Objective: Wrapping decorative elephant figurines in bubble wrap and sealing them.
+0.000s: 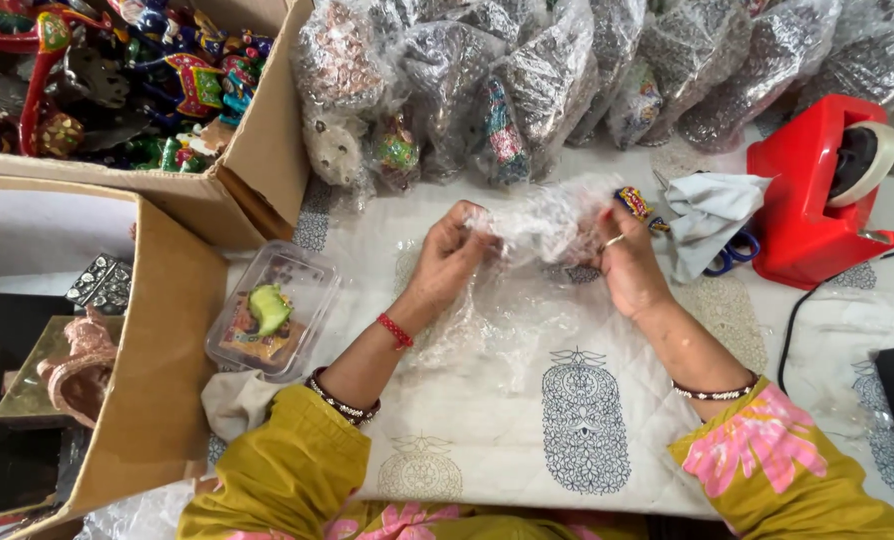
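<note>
1. Far left of the fingers, an open cardboard box point(157, 330) stands on its side edge; inside it lie a pinkish carved figure point(77, 365) and a dark patterned box point(102, 283).
2. Up and left of the fingers, a second cardboard box point(267, 150) is packed with brightly painted wooden figures point(117, 80).
3. Just left of the left wrist, a clear plastic tray point(272, 310) sits on the printed cloth point(587, 430); a green-topped painted piece point(269, 308) lies in it.
4. The left hand point(447, 262) comes up from a mustard sleeve, wrist bent, with a red thread and beaded bangles on the forearm. Its fingers are pinched on the left edge of a sheet of bubble wrap point(537, 225).
5. The bubble wrap is bunched between the two hands, just above the cloth, and trails down toward the person.
6. The right hand point(627, 265) faces the left, a ring on one finger, fingers closed on the wrap's right edge.
7. Above the fingers, a row of clear bags point(527, 80) holds more painted figures.
8. Right of the right fingers lie a grey cloth point(707, 215) over blue-handled scissors point(732, 255), then a red tape dispenser point(817, 190).
</note>
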